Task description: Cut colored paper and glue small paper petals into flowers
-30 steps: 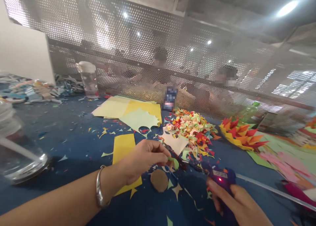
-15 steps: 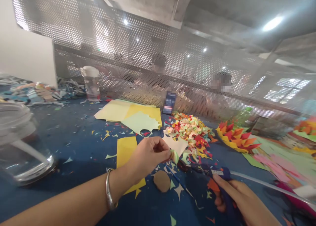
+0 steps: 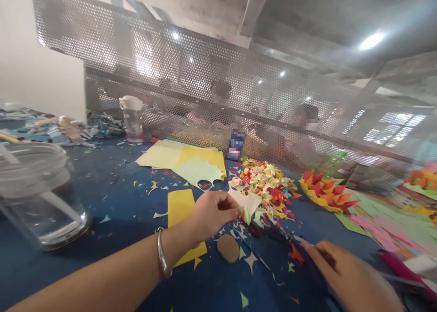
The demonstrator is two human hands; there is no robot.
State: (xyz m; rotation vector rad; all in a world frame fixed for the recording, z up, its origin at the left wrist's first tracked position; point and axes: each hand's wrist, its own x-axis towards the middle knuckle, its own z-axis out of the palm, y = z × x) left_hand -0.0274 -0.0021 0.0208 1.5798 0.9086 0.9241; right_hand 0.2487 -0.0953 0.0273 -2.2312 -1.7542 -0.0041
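The left hand [image 3: 212, 213] is bent in a pinch, the right hand [image 3: 353, 269] curled to grip.

The held piece [image 3: 246, 214] at centre looked like matt paper; the bangle [image 3: 162, 254] at lower left, smooth glossy metal; the cup [image 3: 30, 178] at far left, shiny plastic.

Left hand [image 3: 212, 213] pinches small green paper piece [image 3: 245, 214]; right hand [image 3: 353, 269] grips blurred dark tool [image 3: 314, 271]; brown disc [image 3: 228, 248] and yellow paper strip [image 3: 179, 206] lie on blue table [image 3: 126, 225]; colourful paper pile [image 3: 268, 178] beyond; clear cup [image 3: 37, 184] at far left.
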